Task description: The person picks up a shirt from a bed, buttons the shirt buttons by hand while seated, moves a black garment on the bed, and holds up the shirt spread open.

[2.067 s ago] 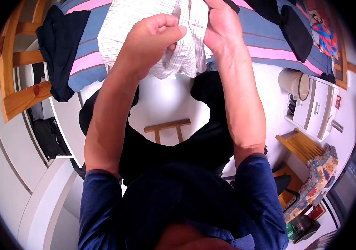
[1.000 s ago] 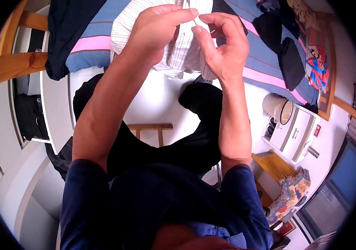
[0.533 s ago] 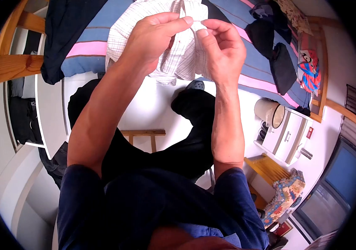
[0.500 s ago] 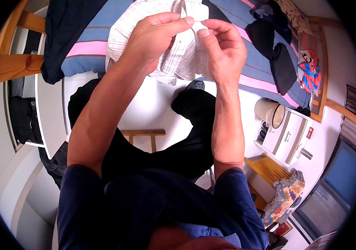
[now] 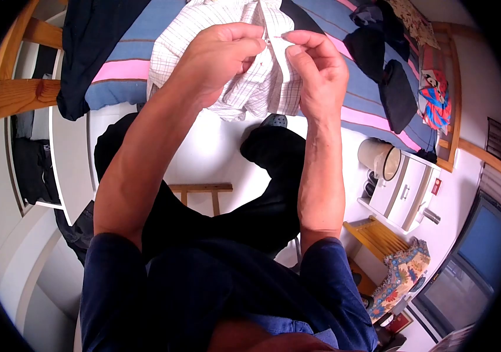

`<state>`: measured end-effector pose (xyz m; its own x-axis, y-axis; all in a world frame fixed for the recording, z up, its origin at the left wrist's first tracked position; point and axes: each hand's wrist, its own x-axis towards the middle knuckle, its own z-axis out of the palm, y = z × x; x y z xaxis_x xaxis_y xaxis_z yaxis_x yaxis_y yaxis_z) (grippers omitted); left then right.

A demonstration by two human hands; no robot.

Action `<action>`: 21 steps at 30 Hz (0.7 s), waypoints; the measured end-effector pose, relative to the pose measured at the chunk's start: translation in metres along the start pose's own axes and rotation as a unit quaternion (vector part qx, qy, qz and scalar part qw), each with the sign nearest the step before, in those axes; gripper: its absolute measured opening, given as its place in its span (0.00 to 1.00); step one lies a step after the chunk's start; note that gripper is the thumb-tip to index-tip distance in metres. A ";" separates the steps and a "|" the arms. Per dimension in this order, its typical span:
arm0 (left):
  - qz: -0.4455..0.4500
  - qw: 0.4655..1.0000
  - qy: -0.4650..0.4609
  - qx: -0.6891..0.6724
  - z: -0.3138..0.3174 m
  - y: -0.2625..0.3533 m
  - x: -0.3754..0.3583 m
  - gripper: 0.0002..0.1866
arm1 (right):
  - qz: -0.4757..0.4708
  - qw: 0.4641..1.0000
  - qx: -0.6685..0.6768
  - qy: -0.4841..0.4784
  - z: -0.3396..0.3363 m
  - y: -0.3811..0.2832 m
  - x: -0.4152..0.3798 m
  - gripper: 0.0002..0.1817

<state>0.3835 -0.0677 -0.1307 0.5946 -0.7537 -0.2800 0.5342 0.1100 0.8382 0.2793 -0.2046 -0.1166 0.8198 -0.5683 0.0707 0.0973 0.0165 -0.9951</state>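
A white checked shirt point(image 5: 171, 58) lies at the near edge of the bed, its lower part hanging over the side. My left hand point(image 5: 218, 61) pinches the shirt's front near the button strip between thumb and forefinger. On the other side of the strip, my right hand point(image 5: 325, 73) has thumb and forefinger at the strip's edge, the fabric between them. The two strips of the front are slightly apart between my hands. Any button at my fingertips is too small to make out.
Dark clothes point(image 5: 397, 97) lie on the striped bed point(image 5: 124, 69), and dark trousers point(image 5: 80, 58) hang at its left. A drawer point(image 5: 71, 158) stands open at left. A bin point(image 5: 373, 157) and white cabinet point(image 5: 400, 190) are at right. A wooden stool point(image 5: 200, 188) shows between my legs.
My hands have moved slightly apart and a little downward. The shirt's front strips, held close together before, now show a gap between them.
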 end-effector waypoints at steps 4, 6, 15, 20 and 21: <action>0.022 1.000 -0.002 -0.010 0.003 0.003 -0.002 0.16 | -0.011 0.999 -0.043 -0.006 0.003 0.001 -0.002 0.07; 0.020 1.000 0.003 -0.014 0.003 0.000 -0.002 0.16 | -0.013 0.998 -0.056 -0.006 0.005 0.001 -0.003 0.07; 0.009 0.999 0.018 -0.025 -0.001 -0.014 0.004 0.17 | -0.003 0.995 -0.096 -0.007 0.008 0.002 -0.003 0.09; -0.018 0.993 -0.002 -0.113 -0.003 -0.016 0.007 0.16 | 0.003 0.993 -0.113 -0.035 0.005 0.001 -0.003 0.10; -0.021 0.993 -0.008 -0.117 -0.004 -0.016 0.007 0.16 | 0.002 0.993 -0.113 -0.034 0.005 0.001 -0.003 0.10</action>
<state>0.3811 -0.0721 -0.1479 0.5606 -0.7704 -0.3036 0.6845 0.2247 0.6936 0.2797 -0.1990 -0.1179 0.8573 -0.5109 0.0627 -0.0290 -0.1696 -0.9851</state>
